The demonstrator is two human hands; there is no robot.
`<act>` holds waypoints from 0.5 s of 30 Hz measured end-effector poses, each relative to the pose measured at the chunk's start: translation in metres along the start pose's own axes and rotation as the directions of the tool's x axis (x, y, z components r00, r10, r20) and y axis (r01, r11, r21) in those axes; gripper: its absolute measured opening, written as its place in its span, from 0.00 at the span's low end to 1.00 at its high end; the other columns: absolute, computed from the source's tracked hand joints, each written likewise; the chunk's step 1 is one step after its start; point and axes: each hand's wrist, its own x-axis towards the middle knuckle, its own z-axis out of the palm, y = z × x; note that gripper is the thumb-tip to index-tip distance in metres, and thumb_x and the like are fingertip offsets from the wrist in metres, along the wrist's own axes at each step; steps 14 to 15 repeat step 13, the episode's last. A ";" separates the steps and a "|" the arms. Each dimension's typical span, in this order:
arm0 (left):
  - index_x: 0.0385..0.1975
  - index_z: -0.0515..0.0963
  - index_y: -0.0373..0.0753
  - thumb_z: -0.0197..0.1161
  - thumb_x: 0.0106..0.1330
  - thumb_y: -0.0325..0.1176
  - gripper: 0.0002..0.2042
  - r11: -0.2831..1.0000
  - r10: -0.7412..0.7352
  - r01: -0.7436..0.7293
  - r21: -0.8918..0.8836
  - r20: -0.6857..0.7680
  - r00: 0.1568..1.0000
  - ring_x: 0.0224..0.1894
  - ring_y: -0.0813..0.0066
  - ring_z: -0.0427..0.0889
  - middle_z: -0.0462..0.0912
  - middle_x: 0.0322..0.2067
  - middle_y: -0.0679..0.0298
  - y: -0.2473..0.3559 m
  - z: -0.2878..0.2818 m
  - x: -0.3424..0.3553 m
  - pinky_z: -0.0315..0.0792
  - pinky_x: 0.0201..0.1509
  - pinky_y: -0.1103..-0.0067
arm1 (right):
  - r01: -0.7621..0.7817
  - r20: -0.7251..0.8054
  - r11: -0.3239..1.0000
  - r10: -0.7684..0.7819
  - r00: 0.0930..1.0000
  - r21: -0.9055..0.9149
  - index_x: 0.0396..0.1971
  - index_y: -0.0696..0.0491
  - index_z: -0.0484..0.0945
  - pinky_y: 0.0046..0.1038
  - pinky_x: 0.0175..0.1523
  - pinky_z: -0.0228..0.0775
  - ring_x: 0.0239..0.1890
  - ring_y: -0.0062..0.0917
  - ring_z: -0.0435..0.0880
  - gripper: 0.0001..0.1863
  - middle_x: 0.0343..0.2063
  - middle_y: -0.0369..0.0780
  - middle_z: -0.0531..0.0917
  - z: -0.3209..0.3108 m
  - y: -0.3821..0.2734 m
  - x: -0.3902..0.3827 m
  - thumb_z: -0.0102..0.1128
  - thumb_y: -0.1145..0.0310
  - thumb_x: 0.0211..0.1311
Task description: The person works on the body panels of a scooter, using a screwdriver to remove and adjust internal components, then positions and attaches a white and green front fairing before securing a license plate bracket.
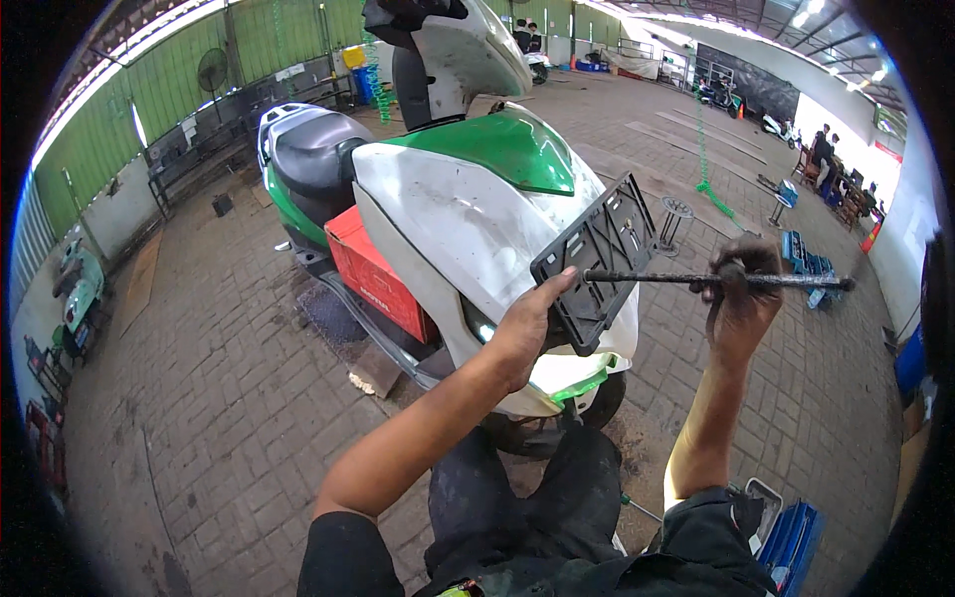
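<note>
In front of the white and green scooter [448, 209], my left hand [525, 336] grips a black plastic bracket [609, 249], shaped like a number plate holder, by its near edge. The bracket is tilted and has slots and ribs; the fingers behind it are hidden. My right hand [744, 303] is closed round a long, dark, worn metal rod [662, 279], held level. One end of the rod reaches the bracket beside my left thumb; I cannot tell whether it touches. The far end sticks out to the right of my fist.
A red box [373, 274] sits on the scooter's footboard. Blue toolboxes [811, 264] stand on the brick floor to the right, with another blue toolbox [794, 542] close by my right side. A round metal stand [673, 221] is beyond the bracket. People [824, 151] are at the far right.
</note>
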 end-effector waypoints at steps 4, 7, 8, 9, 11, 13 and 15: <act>0.48 0.77 0.38 0.54 0.70 0.52 0.22 1.000 0.000 0.000 0.002 0.031 1.000 0.42 0.77 0.80 0.83 0.40 0.66 0.003 0.002 -0.002 0.71 0.50 0.78 | -0.160 0.116 0.982 0.148 0.982 0.097 0.58 0.64 0.65 0.24 0.32 0.80 0.21 0.18 0.78 0.25 0.46 0.54 0.78 -0.005 -0.027 -0.006 0.54 0.62 0.70; 0.48 0.77 0.38 0.54 0.70 0.52 0.22 1.000 -0.005 0.006 -0.007 0.032 0.999 0.41 0.75 0.80 0.82 0.41 0.65 0.003 0.002 -0.003 0.71 0.51 0.78 | -0.260 0.209 0.949 0.221 0.953 0.178 0.61 0.65 0.62 0.26 0.38 0.82 0.25 0.23 0.83 0.24 0.50 0.58 0.77 -0.015 -0.031 -0.012 0.47 0.65 0.71; 0.48 0.77 0.38 0.54 0.70 0.52 0.22 1.000 -0.005 0.006 -0.011 0.025 1.000 0.41 0.75 0.80 0.82 0.41 0.65 0.003 0.000 -0.002 0.71 0.51 0.78 | -0.259 0.213 0.944 0.215 0.953 0.207 0.61 0.65 0.63 0.26 0.37 0.82 0.29 0.27 0.85 0.25 0.50 0.59 0.77 -0.011 -0.033 -0.012 0.49 0.65 0.71; 0.49 0.77 0.38 0.54 0.69 0.52 0.23 1.000 -0.024 0.024 -0.005 0.042 0.999 0.42 0.75 0.80 0.82 0.41 0.65 0.002 -0.003 -0.001 0.71 0.51 0.77 | -0.258 0.216 0.937 0.208 0.954 0.236 0.61 0.64 0.63 0.27 0.36 0.82 0.33 0.31 0.87 0.26 0.50 0.60 0.78 -0.009 -0.035 -0.012 0.51 0.65 0.70; 0.49 0.76 0.38 0.54 0.69 0.52 0.23 0.999 -0.036 0.037 -0.001 0.057 0.998 0.42 0.74 0.80 0.82 0.42 0.64 0.001 -0.007 0.001 0.71 0.52 0.77 | -0.286 0.218 0.937 0.243 0.945 0.198 0.62 0.64 0.62 0.27 0.37 0.82 0.37 0.34 0.87 0.27 0.51 0.60 0.77 -0.009 -0.034 -0.010 0.51 0.64 0.70; 0.51 0.75 0.35 0.54 0.69 0.53 0.25 1.000 -0.014 0.013 0.024 0.042 0.999 0.44 0.75 0.80 0.82 0.43 0.64 -0.002 -0.007 0.003 0.70 0.54 0.78 | -0.310 0.217 0.937 0.274 0.937 0.158 0.63 0.64 0.61 0.27 0.38 0.82 0.41 0.37 0.87 0.28 0.52 0.61 0.76 -0.011 -0.033 -0.006 0.51 0.63 0.70; 0.51 0.75 0.35 0.54 0.69 0.53 0.25 1.000 -0.014 0.013 0.024 0.042 0.999 0.44 0.75 0.80 0.82 0.43 0.64 -0.002 -0.007 0.003 0.70 0.54 0.78 | -0.310 0.217 0.937 0.274 0.937 0.158 0.63 0.64 0.61 0.27 0.38 0.82 0.41 0.37 0.87 0.28 0.52 0.61 0.76 -0.011 -0.033 -0.006 0.51 0.63 0.70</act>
